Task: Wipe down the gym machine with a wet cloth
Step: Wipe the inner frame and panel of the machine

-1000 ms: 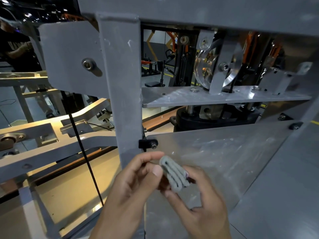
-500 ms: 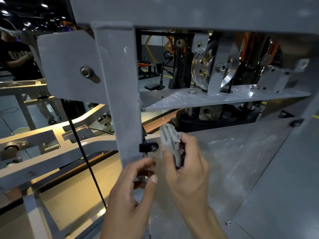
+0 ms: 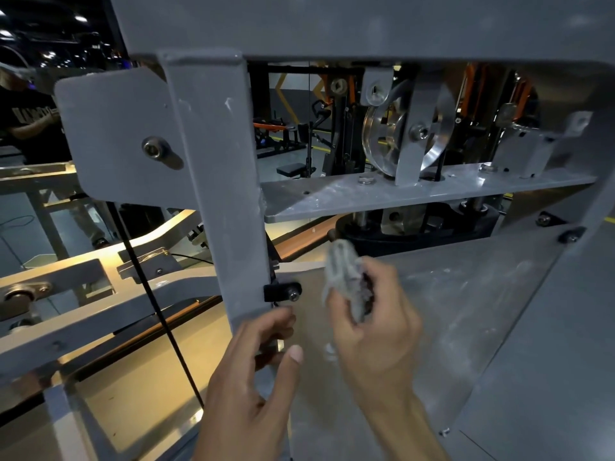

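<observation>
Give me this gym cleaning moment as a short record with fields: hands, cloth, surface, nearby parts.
right hand: right hand grips the folded grey cloth
cloth position: at the upper left of the sloped grey panel; contact cannot be told
left hand: left hand, fingers curled at the edge of the vertical grey post, holding no cloth
panel state: pale smears and streaks on it
nearby parts: black bolted clip just left of the cloth; metal pulley wheel above the horizontal plate
background: person in dark shirt, far left
</observation>
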`<move>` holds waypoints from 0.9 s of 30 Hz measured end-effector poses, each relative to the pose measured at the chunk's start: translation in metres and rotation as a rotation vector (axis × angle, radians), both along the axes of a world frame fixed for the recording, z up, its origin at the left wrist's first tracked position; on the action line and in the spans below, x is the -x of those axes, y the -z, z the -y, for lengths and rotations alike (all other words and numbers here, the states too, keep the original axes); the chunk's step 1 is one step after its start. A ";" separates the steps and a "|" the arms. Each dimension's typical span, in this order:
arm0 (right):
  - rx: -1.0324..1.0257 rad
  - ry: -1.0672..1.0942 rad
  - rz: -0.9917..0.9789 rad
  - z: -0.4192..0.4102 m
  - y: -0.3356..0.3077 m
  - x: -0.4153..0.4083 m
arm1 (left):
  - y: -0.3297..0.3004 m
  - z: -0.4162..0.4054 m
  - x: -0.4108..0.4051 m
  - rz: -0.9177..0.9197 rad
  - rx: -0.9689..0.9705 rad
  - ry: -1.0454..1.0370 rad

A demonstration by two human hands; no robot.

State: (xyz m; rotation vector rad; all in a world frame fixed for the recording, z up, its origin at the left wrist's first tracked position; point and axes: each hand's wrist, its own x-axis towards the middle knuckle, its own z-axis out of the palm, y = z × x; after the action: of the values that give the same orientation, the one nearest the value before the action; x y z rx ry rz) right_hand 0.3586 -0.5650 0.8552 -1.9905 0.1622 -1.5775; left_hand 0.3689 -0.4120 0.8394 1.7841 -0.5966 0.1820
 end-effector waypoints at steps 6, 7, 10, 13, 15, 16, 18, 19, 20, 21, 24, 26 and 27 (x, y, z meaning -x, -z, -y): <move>0.077 -0.092 -0.019 -0.003 0.000 -0.002 | 0.001 0.001 -0.001 0.031 0.000 0.003; 0.050 -0.036 -0.015 0.008 -0.001 0.001 | 0.002 0.002 -0.001 0.019 0.008 0.003; -0.160 0.040 -0.042 0.027 -0.003 0.009 | 0.003 0.002 -0.001 -0.002 0.006 0.006; -0.012 0.024 0.017 0.005 0.001 0.001 | 0.003 0.002 -0.002 0.014 0.002 0.022; 0.063 -0.079 -0.002 -0.016 0.004 -0.005 | 0.003 0.002 -0.004 0.047 -0.011 0.033; 0.083 -0.127 -0.030 -0.020 0.004 -0.006 | 0.004 0.002 -0.004 0.053 -0.013 0.033; 0.122 -0.123 -0.054 -0.010 0.003 -0.004 | 0.005 0.002 -0.005 0.056 0.007 0.022; 0.128 -0.085 -0.054 0.002 0.003 -0.001 | 0.006 0.003 -0.005 0.057 0.022 0.014; 0.103 -0.032 -0.058 0.017 0.003 0.004 | 0.007 0.003 -0.005 0.054 0.036 0.007; 0.042 0.031 -0.077 0.032 0.002 0.009 | 0.008 0.003 -0.006 0.047 0.046 0.001; -0.172 0.127 -0.137 0.060 -0.001 0.020 | 0.008 0.004 -0.006 0.031 0.052 -0.003; -0.153 0.131 -0.109 0.052 0.001 0.017 | 0.008 0.004 -0.007 0.042 0.044 -0.007; -0.088 0.114 -0.072 0.042 0.003 0.013 | 0.008 0.005 -0.007 0.051 0.045 -0.011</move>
State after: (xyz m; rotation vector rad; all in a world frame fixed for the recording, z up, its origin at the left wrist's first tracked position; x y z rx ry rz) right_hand 0.3453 -0.6072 0.8520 -2.0013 0.3731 -1.5419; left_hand 0.3758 -0.4168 0.8312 1.7437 -0.6152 0.2475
